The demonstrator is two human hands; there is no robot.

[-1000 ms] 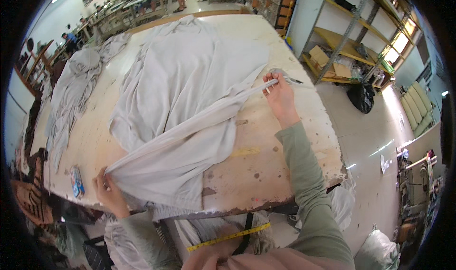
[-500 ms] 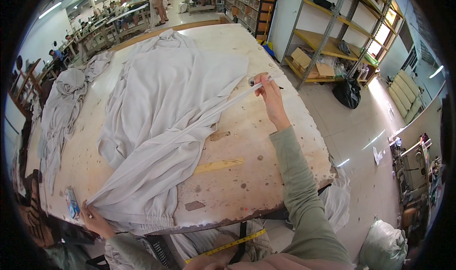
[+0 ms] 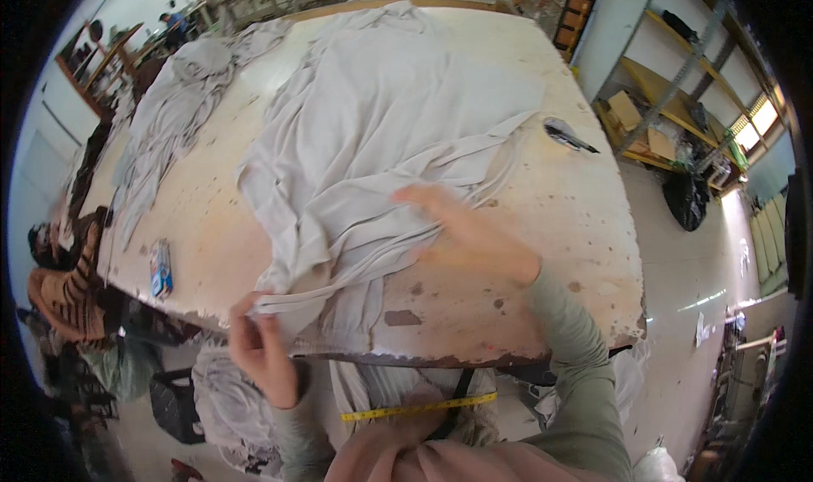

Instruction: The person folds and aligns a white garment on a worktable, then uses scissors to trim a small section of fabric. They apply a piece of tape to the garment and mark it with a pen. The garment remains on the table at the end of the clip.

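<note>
A pale grey garment (image 3: 364, 126) in thin, creased cloth is spread over the worktable (image 3: 542, 287). At the table's near edge, my left hand (image 3: 262, 355) pinches a corner of this garment between thumb and fingers. My right hand (image 3: 474, 232) is over the middle of the cloth, reaching in from the right. Motion smears its fingers, so whether they touch or grip the fabric cannot be told. Between the hands, the garment's long edge lies in loose folds.
More grey cloth (image 3: 186, 84) is heaped along the table's left side. A small blue-and-white box (image 3: 160, 268) stands near the left edge. A black pen (image 3: 580, 143) lies at the right. Yellow tape measure (image 3: 419, 407) crosses my lap. Shelves (image 3: 669, 92) and a black bag (image 3: 684, 201) are beyond.
My right hand has let go of the stretched garment edge and moved left over the cloth. The edge now hangs slack. My left hand still pinches its corner. The view has shifted.
</note>
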